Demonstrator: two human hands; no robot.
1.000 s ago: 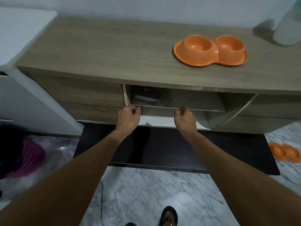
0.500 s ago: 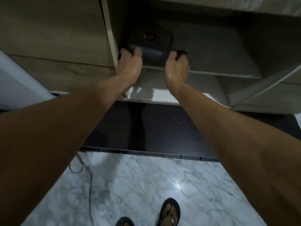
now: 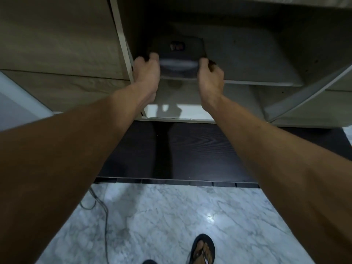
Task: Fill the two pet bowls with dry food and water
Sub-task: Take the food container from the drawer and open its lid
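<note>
The container (image 3: pixel 178 54) lies in shadow, its red label (image 3: pixel 177 47) too blurred to read. Fingertips of the left hand (image 3: pixel 147 73) and right hand (image 3: pixel 210 75) curl out of sight round it. The bottom edge cuts one sandal (image 3: pixel 149 261).

Wood-grain cabinet (image 3: pixel 57 44) stands over dark plinth (image 3: pixel 190 153) on marble floor (image 3: pixel 162 221).

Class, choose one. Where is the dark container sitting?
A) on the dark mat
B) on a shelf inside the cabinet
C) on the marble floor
B: the dark container rests on the shelf, left hand and right hand gripping its sides.
</note>
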